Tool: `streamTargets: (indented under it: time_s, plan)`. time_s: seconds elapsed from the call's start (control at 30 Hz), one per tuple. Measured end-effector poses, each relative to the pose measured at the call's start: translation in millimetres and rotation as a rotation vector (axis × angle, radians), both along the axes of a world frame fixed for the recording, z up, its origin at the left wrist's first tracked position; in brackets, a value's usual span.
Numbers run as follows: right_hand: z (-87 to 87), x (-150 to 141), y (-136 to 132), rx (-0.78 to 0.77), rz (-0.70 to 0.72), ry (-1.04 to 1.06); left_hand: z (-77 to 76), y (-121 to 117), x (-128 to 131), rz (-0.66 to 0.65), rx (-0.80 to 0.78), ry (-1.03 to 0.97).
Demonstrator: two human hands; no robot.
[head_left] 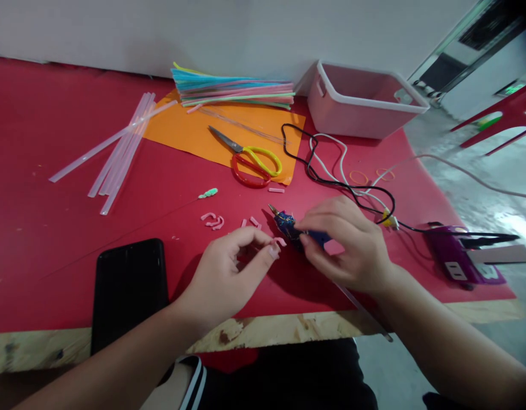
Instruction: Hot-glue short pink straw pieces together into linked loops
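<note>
My left hand pinches a small curled pink piece of pipe cleaner between thumb and forefinger. Just right of it, a blue hot glue gun points its metal nozzle up and to the left. My right hand is closed about the glue gun's body, thumb on the near side and fingers on the far side, hiding much of it. A clear glue stick extends behind, under my right wrist and past the table edge. Several cut pink pieces lie to the left of the gun.
Scissors rest on orange paper below a bundle of colored pipe cleaners. Spare glue sticks lie left, near a green-tipped wire and a black phone. Cables run to a purple power strip; a pink bin stands behind.
</note>
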State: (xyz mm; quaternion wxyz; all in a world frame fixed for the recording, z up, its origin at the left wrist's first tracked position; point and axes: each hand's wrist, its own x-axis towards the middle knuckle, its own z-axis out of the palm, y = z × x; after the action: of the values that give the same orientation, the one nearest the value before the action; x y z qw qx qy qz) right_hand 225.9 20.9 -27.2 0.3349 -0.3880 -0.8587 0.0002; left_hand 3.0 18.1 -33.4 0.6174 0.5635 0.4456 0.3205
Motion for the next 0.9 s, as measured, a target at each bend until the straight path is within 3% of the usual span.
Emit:
streamTargets:
  time_s: [0.13,0.33,0.53,0.77,0.8,0.9]
  plan:
    - [3.2,28.8,12.5,-0.243,-0.086,-0.216,-0.7,5.8,-1.7,0.121,-0.132,-0.157]
    - [6.1,46.7,11.9,-0.498,0.036,-0.309,-5.7,10.6,-4.1,0.216,-0.228,-0.248]
    - [-7.0,41.9,10.5,-0.438,-0.078,-0.284,-5.9,10.5,-2.8,0.227,-0.238,-0.263]
    - [-7.2,39.8,2.0,-0.333,-0.204,0.142,-6.2,11.2,-2.9,0.29,-0.245,-0.297]
    - [-5.4,37.2,-0.5,-0.262,-0.238,0.243,-5.9,11.2,-2.6,0.296,-0.256,-0.305]
    - [-0.4,30.6,-4.4,-0.276,-0.158,0.209,-5.3,10.4,-2.3,0.297,-0.272,-0.322]
